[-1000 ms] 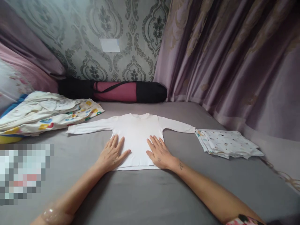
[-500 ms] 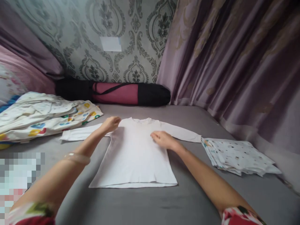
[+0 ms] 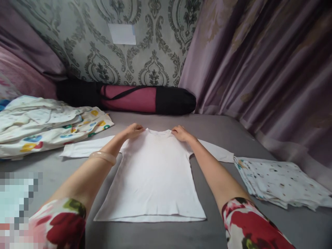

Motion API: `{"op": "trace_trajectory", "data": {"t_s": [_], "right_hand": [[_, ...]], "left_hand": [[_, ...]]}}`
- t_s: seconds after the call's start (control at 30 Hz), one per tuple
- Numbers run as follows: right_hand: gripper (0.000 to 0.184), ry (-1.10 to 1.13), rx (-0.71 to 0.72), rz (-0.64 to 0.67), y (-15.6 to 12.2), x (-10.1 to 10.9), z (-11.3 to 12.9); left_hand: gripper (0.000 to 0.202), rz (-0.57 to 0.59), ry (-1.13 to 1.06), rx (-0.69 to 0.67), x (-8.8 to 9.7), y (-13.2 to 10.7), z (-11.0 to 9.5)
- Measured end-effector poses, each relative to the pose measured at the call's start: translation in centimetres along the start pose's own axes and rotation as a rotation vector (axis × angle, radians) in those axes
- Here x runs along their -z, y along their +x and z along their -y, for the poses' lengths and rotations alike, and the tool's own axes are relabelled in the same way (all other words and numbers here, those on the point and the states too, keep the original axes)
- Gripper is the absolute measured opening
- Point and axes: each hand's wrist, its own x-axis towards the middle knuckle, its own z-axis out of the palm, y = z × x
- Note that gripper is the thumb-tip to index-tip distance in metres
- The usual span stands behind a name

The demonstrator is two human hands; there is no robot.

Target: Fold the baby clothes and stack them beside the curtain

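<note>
A white long-sleeved shirt (image 3: 158,173) lies flat, collar away from me and hem toward me, both sleeves spread sideways. At its left shoulder, beside the collar, my left hand (image 3: 135,130) has its fingers closed on the fabric. My right hand (image 3: 181,133) pinches the opposite shoulder just right of the neckline. A pale bangle (image 3: 102,156) circles my left forearm. The right cuff reaches the corner of a folded, small-patterned white cloth stack (image 3: 282,178).
Grey sheet (image 3: 145,235) covers the bed. Rumpled patterned cloth (image 3: 46,128) lies at left, near the left sleeve. A long black and maroon bag (image 3: 129,98) rests against the wall. Purple curtains (image 3: 246,62) hang at right. A blurred-out object (image 3: 15,197) sits at lower left.
Both hands have moved forward from above the shirt to its shoulders and closed there on the fabric. The view has shifted slightly; the shirt still lies flat.
</note>
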Motion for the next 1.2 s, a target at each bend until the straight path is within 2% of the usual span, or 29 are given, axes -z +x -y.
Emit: {"op": "trace_trajectory", "data": {"t_s": [0.07, 0.2, 0.3, 0.37, 0.43, 0.5, 0.6, 0.7, 0.83, 0.9, 0.97, 1.07, 1.13, 1.2], "right_hand": [[0.031, 0.011, -0.019, -0.045, -0.3, -0.5, 0.1], [0.033, -0.056, -0.056, -0.163, -1.1, -1.9, 0.8], [0.037, -0.085, -0.093, -0.241, -2.3, -2.3, 1.9], [0.041, -0.105, -0.049, -0.274, -3.6, -2.2, 2.9], [0.046, -0.115, 0.058, -0.265, -5.3, -2.4, 4.0], [0.052, -0.086, 0.144, -0.203, -7.1, -3.0, 5.0], [0.065, -0.009, 0.142, -0.09, -9.1, -4.2, 6.0], [0.066, 0.034, 0.108, -0.059, -9.7, -5.1, 6.3], [0.065, 0.101, 0.153, -0.038, -9.1, -4.4, 5.9], [0.06, 0.151, 0.185, -0.052, -8.9, -3.0, 4.4], [0.051, 0.156, 0.138, -0.142, -9.5, -1.0, 1.6], [0.043, -0.016, -0.127, -0.222, -11.5, 2.5, -4.6], [0.038, -0.187, -0.352, -0.123, -13.1, 4.5, -8.9], [0.03, -0.257, -0.49, -0.009, -14.3, 5.7, -12.3]], "left_hand": [[0.036, -0.011, 0.073, -0.038, -0.2, -0.5, 0.2], [0.035, -0.124, 0.285, -0.096, -1.2, -1.6, -0.3], [0.033, -0.18, 0.538, -0.046, -2.0, -2.5, -1.9], [0.031, -0.237, 0.684, 0.022, -2.4, -3.2, -3.4], [0.031, -0.274, 0.732, 0.027, -2.9, -4.1, -4.8], [0.037, -0.242, 0.68, -0.065, -3.8, -5.1, -5.6], [0.052, -0.139, 0.58, -0.188, -5.9, -6.3, -5.5], [0.064, -0.073, 0.564, -0.137, -7.6, -7.0, -4.8], [0.068, -0.01, 0.57, -0.079, -7.9, -7.0, -4.8], [0.068, 0.011, 0.567, -0.066, -7.7, -7.0, -5.0], [0.068, 0.028, 0.56, -0.05, -7.4, -6.9, -5.1], [0.066, 0.049, 0.553, -0.058, -6.9, -6.8, -5.4], [0.059, -0.004, 0.561, -0.115, -6.7, -6.5, -6.1], [0.049, -0.092, 0.536, -0.215, -6.9, -5.8, -7.6]]}}
